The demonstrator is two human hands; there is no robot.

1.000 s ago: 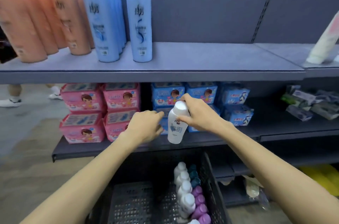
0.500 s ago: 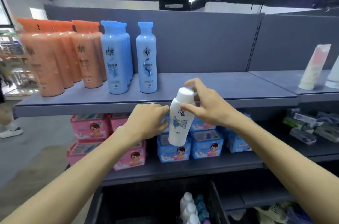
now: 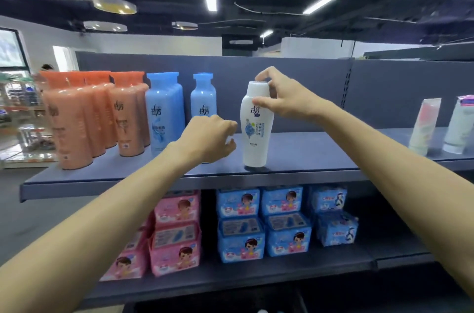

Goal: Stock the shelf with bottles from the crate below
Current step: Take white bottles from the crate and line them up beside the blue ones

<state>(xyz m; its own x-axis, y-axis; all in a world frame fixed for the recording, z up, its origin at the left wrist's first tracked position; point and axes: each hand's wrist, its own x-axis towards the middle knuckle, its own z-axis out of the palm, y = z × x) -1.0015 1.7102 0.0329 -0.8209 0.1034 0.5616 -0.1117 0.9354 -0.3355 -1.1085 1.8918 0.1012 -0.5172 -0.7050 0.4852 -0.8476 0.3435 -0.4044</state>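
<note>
Grey metal shop shelving filled my view under a dark ceiling with strip lights. On the upper grey shelf (image 3: 295, 153) stood a white plastic bottle with a blue flower label (image 3: 254, 130), upright near the front edge, its base on the shelf, just right of the blue plastic bottles (image 3: 164, 112) and well right of the orange plastic bottles (image 3: 102, 118). My right hand (image 3: 284, 97) held it by the top, the fingers (image 3: 261, 74) curled over the white cap and the thumb pressed at the neck. My left hand (image 3: 207, 138) hovered just left of the bottle, fingers loosely curled and holding nothing, not touching it. Below sat pink packs (image 3: 177, 233) and blue packs (image 3: 264, 223) on the lower shelf (image 3: 230, 279). Two pale tubes (image 3: 423, 125) stood far right.
</note>
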